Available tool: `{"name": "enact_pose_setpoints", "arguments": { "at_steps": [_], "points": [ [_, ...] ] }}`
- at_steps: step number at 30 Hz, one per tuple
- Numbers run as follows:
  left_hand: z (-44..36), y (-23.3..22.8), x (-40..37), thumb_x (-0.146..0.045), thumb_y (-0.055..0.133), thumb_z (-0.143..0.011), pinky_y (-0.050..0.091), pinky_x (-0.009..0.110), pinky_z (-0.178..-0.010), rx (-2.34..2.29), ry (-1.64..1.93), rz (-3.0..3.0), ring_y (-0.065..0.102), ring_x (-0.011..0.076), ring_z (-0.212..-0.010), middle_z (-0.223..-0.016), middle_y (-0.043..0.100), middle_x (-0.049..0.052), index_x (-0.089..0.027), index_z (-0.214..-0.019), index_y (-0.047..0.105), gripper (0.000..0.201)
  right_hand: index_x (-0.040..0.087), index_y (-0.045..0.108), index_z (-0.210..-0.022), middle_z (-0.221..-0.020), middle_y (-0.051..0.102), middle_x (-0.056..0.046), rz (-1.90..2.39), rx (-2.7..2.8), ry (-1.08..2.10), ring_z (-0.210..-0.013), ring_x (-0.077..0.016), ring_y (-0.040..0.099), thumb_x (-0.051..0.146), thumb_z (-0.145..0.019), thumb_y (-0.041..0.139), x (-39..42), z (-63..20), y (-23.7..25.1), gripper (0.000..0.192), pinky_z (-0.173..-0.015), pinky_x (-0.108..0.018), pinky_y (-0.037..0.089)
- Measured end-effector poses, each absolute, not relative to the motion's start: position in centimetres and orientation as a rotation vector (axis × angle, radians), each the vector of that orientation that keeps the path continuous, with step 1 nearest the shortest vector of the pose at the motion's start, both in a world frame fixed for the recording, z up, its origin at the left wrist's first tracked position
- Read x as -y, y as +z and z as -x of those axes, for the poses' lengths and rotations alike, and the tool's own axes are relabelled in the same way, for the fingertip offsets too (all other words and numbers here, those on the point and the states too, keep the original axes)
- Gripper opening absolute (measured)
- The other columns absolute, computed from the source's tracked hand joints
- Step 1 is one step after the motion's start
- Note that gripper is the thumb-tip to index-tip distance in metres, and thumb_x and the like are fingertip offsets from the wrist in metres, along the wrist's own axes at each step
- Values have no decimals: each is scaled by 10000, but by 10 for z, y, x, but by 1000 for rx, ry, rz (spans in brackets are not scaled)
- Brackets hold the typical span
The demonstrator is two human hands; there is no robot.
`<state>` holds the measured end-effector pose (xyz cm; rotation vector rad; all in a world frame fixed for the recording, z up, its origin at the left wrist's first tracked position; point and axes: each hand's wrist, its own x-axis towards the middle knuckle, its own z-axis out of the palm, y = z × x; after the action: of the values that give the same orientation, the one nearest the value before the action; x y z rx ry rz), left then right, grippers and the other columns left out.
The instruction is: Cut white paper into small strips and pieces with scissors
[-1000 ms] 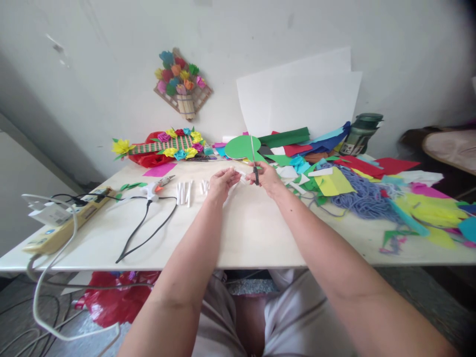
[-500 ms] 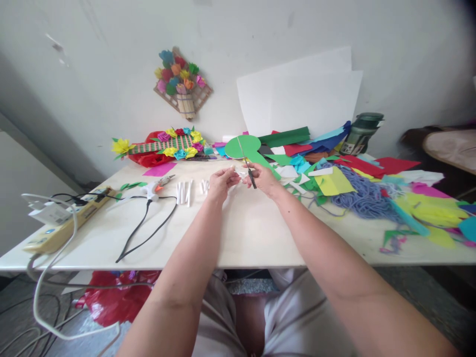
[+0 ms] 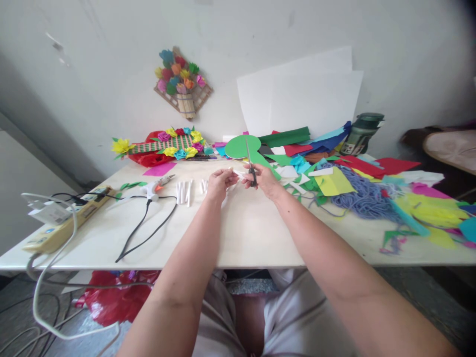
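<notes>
My left hand (image 3: 220, 182) is closed, its fingertips pinching a thin white strip (image 3: 240, 175) that looks like paper. The strip spans the gap to my right hand (image 3: 262, 179). That hand is curled around black-handled scissors (image 3: 253, 174), whose blades point up and away over a green paper shape (image 3: 241, 147). Its fingertips also seem to touch the strip's far end. Short white rolls (image 3: 184, 192) lie on the table left of my hands, and a few more sit partly hidden behind my left hand.
A glue gun (image 3: 151, 190) with a black cord lies left, near a power strip (image 3: 74, 218). At the back stands a flower-decorated piece (image 3: 163, 145). Paper scraps, purple-blue yarn (image 3: 362, 193) and a dark green bottle (image 3: 361, 134) crowd the right side.
The scissors have turned in my right hand, their blades now more upright. The white piece between my hands looks narrower and straighter. Both hands stay at nearly the same spot.
</notes>
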<state>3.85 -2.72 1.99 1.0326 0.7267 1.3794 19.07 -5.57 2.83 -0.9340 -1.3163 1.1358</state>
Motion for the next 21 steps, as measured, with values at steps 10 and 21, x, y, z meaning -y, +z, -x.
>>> {"name": "enact_pose_setpoints", "arguments": {
  "at_steps": [10, 21],
  "points": [
    [-41, 19, 29, -353, 739, -569, 463, 240, -559, -704, 1324, -1086, 593, 116, -537, -582, 611, 21, -124, -648, 578, 291, 156, 524, -999, -517, 603, 47, 973, 1315, 1105, -402, -91, 530, 248, -557, 726, 56, -187, 30, 495, -396, -185, 350],
    [-38, 17, 26, -364, 734, -572, 407, 241, -480, -867, 1263, -1137, 525, 110, -442, -498, 578, 41, -126, -564, 577, 285, 193, 487, -947, -535, 556, 82, 929, 1534, 1153, -438, -79, 501, 157, -544, 657, 55, -181, 26, 439, -431, -201, 410]
  ]
}}
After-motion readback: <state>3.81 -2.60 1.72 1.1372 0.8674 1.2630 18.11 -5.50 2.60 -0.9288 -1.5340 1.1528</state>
